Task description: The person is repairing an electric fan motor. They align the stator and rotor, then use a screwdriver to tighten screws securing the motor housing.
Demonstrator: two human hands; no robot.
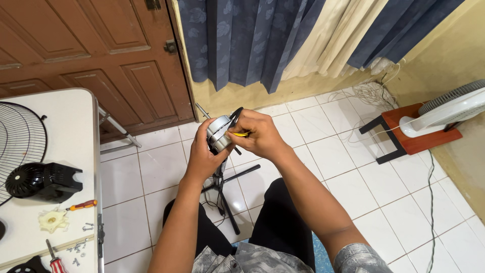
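My left hand [202, 154] grips a silver round fan motor [219, 133] from below and the left, with a thin metal shaft sticking up toward the door. My right hand [257, 134] is closed on the motor's right side, pinching black and yellow wires [237, 126] that come off it. Both hands hold it in front of my chest, above my knees in dark trousers. Part of the motor is hidden by my fingers.
A white table [70, 131] at left carries a black fan grille [17, 136], a black motor housing [43, 181], a cream plastic part [53, 221], two screwdrivers [83, 205] and loose screws. A black stand [225, 194] lies on the tiled floor. A white fan [444, 108] rests on a red stool at right.
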